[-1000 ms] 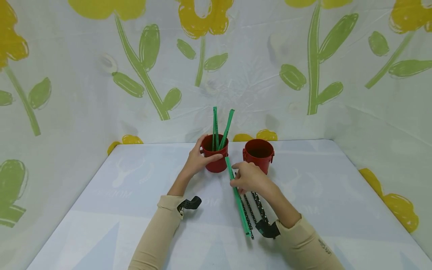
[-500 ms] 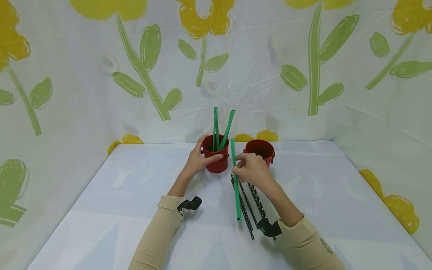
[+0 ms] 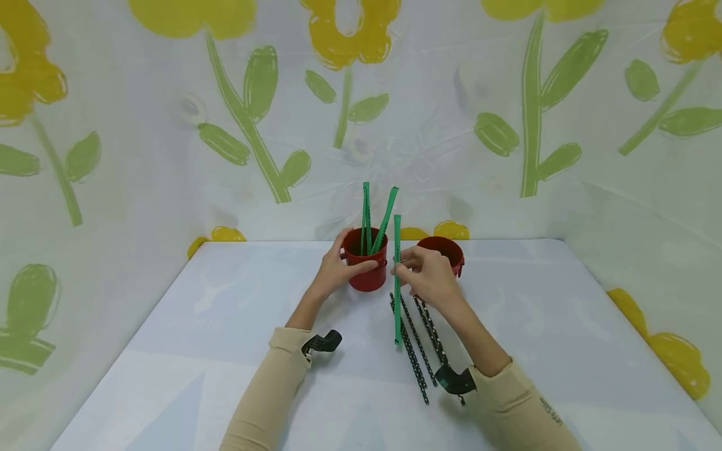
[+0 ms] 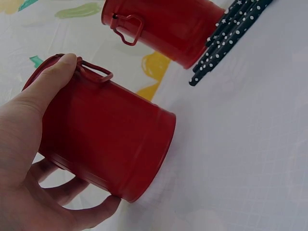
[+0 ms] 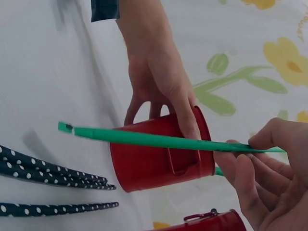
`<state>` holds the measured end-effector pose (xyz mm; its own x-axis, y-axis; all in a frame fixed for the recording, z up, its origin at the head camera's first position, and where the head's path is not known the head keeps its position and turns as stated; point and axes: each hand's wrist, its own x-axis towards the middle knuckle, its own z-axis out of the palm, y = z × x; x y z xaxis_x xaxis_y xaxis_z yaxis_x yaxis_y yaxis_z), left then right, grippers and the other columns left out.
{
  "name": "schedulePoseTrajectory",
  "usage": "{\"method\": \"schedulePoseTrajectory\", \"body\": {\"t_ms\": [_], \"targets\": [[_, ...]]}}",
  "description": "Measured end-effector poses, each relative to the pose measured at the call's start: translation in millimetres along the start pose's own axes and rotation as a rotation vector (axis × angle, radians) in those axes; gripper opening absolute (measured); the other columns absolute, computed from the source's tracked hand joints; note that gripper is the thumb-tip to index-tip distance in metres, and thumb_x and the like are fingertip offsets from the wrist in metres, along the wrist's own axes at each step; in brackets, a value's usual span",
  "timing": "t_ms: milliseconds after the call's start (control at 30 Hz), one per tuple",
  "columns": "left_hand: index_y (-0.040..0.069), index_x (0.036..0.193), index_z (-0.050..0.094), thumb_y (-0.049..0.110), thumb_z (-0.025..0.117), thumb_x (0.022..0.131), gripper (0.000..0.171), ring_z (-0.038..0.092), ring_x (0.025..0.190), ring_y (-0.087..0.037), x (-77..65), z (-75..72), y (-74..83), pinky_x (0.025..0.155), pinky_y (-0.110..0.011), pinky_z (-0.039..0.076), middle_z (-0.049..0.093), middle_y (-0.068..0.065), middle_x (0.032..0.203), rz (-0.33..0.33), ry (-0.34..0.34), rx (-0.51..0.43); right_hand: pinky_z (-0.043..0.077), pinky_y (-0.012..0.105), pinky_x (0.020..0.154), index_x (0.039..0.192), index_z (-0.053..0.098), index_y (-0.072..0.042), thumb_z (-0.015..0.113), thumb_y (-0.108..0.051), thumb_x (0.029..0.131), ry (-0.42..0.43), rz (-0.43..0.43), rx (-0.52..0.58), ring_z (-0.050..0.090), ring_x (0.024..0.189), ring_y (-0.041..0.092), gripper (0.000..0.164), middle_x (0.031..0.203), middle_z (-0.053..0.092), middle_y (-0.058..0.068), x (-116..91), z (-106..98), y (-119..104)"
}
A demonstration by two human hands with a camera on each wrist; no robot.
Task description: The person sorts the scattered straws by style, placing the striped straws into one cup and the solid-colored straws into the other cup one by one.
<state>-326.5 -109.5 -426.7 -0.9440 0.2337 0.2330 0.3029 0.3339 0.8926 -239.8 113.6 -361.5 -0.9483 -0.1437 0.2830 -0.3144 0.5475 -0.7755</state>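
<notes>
My left hand (image 3: 333, 270) grips the left red bucket (image 4: 106, 134), thumb near the rim and fingers round its far side. The bucket stands on the table with several green wrapped straws (image 3: 385, 219) leaning in it. Between thumb and fingers, my right hand (image 3: 430, 275) pinches another green wrapped straw (image 5: 144, 139), held lengthwise just right of that bucket, its top above the rim. Behind the right hand is a second red bucket (image 4: 168, 24), partly hidden in the head view. Several black straws with white dots (image 3: 414, 357) lie below the held straw.
A white table (image 3: 237, 351) carries everything. A white cloth wall (image 3: 417, 156) with yellow flowers and green leaves rises at the back and along both sides. Both wrists wear black camera mounts (image 3: 324, 341).
My right hand has lifted the green wrapped straw off the dotted straws and moved it up and away, turning it nearly straight up in the head view. The left hand keeps its grip.
</notes>
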Motion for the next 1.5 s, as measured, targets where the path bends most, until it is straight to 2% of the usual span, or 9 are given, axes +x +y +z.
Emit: {"method": "schedulePoseTrajectory", "body": {"t_ms": [400,633,833,1000,1067,1267,1500], "targets": [[0.037,0.15,0.028,0.04,0.08,0.079,0.089,0.042,0.135,-0.025,0.1,1.4,0.2,0.101,-0.051,0.051,0.047,0.004,0.146,0.006,0.007,-0.006,0.06,0.031,0.059,0.116,0.063,-0.005,0.065,-0.024,0.095,0.002,-0.032,0.013,0.072,0.074,0.019,0.028,0.102,0.075,0.012,21.6,-12.3,-10.6],[0.039,0.149,0.028,0.042,0.08,0.079,0.087,0.042,0.134,-0.022,-0.2,2.4,1.4,0.102,-0.05,0.05,0.047,0.006,0.145,-0.001,0.001,0.002,0.061,0.034,0.059,0.113,0.063,-0.004,0.066,-0.021,0.095,0.087,-0.093,0.078,0.073,0.076,0.025,0.025,0.103,0.073,0.014,41.2,-23.3,-27.3],[0.04,0.147,0.03,0.043,0.081,0.078,0.085,0.042,0.134,-0.021,-0.1,2.0,1.0,0.1,-0.05,0.052,0.048,0.007,0.143,-0.002,0.011,0.001,0.06,0.032,0.059,0.113,0.063,0.0,0.066,-0.02,0.094,0.177,-0.198,0.062,0.074,0.075,0.025,0.027,0.1,0.073,0.015,59.9,-32.6,-46.6],[0.04,0.148,0.029,0.045,0.08,0.078,0.087,0.042,0.134,-0.021,1.3,1.9,0.7,0.1,-0.05,0.052,0.047,0.007,0.144,-0.006,0.006,0.008,0.06,0.029,0.058,0.113,0.062,-0.001,0.065,-0.021,0.095,0.232,-0.228,0.068,0.074,0.079,0.029,0.028,0.102,0.073,0.015,71.9,-41.7,-61.7],[0.04,0.148,0.028,0.045,0.08,0.078,0.088,0.042,0.135,-0.022,1.7,1.9,0.7,0.1,-0.05,0.052,0.047,0.007,0.144,-0.009,0.007,0.009,0.059,0.028,0.058,0.113,0.062,-0.002,0.065,-0.022,0.095,0.255,-0.233,0.078,0.074,0.079,0.03,0.027,0.103,0.074,0.014,75.2,-44.9,-66.2],[0.042,0.147,0.03,0.046,0.081,0.077,0.087,0.042,0.135,-0.021,2.1,1.1,0.5,0.099,-0.05,0.052,0.047,0.008,0.144,-0.008,0.018,0.01,0.059,0.026,0.058,0.112,0.063,-0.004,0.066,-0.022,0.094,0.296,-0.234,0.1,0.074,0.077,0.023,0.026,0.102,0.075,0.011,83.1,-47.0,-71.6],[0.042,0.147,0.029,0.047,0.08,0.077,0.087,0.042,0.135,-0.023,1.7,2.0,0.3,0.099,-0.051,0.052,0.047,0.007,0.144,-0.023,0.011,0.01,0.061,0.035,0.061,0.114,0.062,-0.002,0.066,-0.02,0.094,0.258,-0.183,0.114,0.074,0.076,0.025,0.027,0.104,0.074,0.015,85.2,-33.3,-60.5]]}}
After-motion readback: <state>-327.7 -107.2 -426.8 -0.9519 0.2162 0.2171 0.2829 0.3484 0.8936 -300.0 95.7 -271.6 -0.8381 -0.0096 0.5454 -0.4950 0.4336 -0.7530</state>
